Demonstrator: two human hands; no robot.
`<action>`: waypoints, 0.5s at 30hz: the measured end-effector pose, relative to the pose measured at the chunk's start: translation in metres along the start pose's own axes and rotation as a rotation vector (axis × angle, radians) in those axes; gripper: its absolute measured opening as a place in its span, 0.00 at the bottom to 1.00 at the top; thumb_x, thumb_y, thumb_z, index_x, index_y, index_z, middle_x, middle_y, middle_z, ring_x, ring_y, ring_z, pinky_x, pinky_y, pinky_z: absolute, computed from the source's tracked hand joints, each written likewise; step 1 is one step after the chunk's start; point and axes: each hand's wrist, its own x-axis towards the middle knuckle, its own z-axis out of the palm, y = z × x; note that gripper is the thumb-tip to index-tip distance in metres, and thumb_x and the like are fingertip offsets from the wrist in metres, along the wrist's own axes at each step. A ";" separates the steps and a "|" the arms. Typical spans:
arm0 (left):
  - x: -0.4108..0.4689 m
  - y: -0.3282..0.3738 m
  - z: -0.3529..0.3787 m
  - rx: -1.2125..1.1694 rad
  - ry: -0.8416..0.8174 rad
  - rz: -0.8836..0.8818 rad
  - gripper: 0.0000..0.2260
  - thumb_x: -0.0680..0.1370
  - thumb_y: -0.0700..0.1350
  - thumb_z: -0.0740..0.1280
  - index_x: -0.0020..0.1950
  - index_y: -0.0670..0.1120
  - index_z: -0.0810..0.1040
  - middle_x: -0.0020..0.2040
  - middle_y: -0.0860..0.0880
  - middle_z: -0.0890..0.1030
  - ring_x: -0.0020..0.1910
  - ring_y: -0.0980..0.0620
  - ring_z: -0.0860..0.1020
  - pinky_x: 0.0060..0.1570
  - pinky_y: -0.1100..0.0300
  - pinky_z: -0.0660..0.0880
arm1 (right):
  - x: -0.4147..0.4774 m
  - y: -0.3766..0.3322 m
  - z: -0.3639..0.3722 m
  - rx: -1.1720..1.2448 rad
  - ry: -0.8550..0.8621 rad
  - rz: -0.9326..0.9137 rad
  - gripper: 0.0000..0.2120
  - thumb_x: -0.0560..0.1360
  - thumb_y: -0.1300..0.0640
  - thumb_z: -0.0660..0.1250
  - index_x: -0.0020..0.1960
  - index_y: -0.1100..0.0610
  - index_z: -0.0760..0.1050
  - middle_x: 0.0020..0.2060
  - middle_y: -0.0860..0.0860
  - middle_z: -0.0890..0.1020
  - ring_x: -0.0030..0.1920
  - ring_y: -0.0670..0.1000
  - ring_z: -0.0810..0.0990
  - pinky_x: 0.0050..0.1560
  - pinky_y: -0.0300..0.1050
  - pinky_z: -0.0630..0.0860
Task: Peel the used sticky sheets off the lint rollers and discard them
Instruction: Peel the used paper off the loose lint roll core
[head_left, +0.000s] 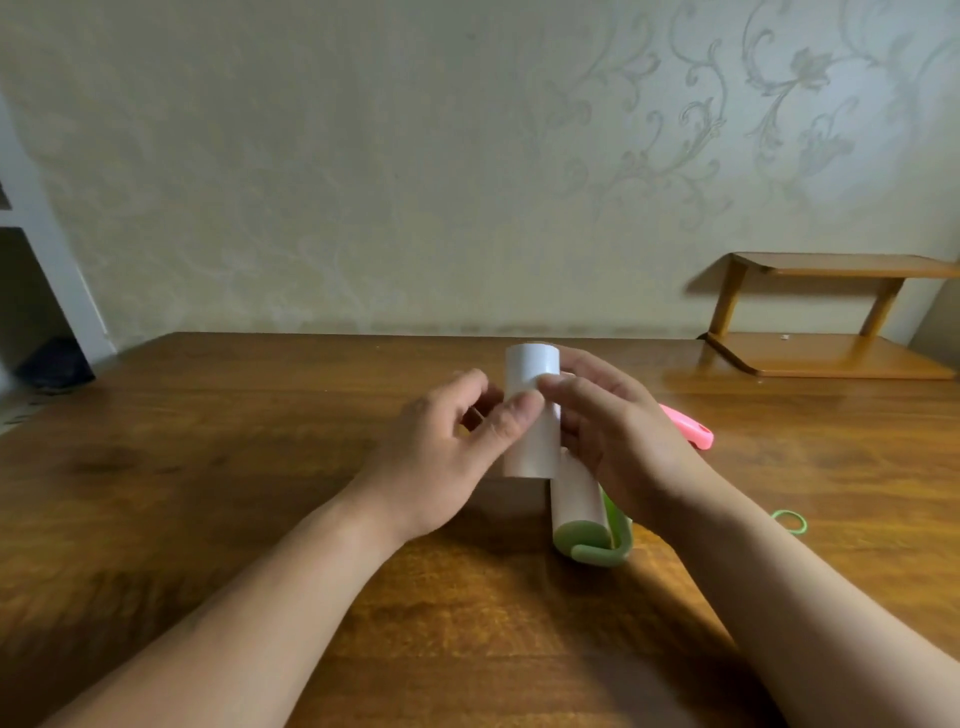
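Both hands' fingers (511, 415) clasped around an unlabelled white roll (531, 415), above the green roller (587, 525) on the table (208, 493).

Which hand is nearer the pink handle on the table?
Right. The right hand sits just beside the pink handle, partly covering it; the left hand is across the white roll.

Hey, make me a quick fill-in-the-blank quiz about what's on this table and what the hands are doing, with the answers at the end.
1. Both hands, left hand and right hand, hold a white ____ above the table.
2. The lint roller lying under the right hand has a ____ frame.
3. The handle peeking out beyond the right hand is ____.
4. The small wooden shelf stands at the table's far ____ corner.

Missing words: roll; green; pink; right
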 end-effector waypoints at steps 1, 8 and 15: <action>0.001 0.000 -0.001 -0.006 0.044 0.002 0.24 0.79 0.74 0.62 0.50 0.54 0.76 0.41 0.61 0.79 0.39 0.60 0.78 0.37 0.68 0.73 | -0.001 0.000 0.000 -0.027 0.002 -0.008 0.19 0.83 0.52 0.69 0.73 0.49 0.79 0.61 0.55 0.88 0.61 0.58 0.87 0.59 0.55 0.83; 0.008 0.000 -0.012 -0.049 0.161 0.131 0.08 0.87 0.43 0.69 0.61 0.55 0.85 0.55 0.59 0.80 0.53 0.59 0.81 0.50 0.68 0.77 | -0.006 -0.002 0.011 -0.260 0.012 -0.070 0.27 0.78 0.43 0.70 0.76 0.33 0.75 0.65 0.35 0.84 0.63 0.42 0.85 0.54 0.40 0.82; 0.010 -0.003 -0.013 -0.146 0.113 0.091 0.06 0.87 0.42 0.70 0.54 0.49 0.86 0.47 0.48 0.87 0.47 0.46 0.85 0.47 0.53 0.85 | -0.011 -0.005 0.014 -0.370 0.065 -0.119 0.25 0.77 0.43 0.73 0.73 0.41 0.79 0.57 0.39 0.88 0.56 0.43 0.87 0.47 0.33 0.80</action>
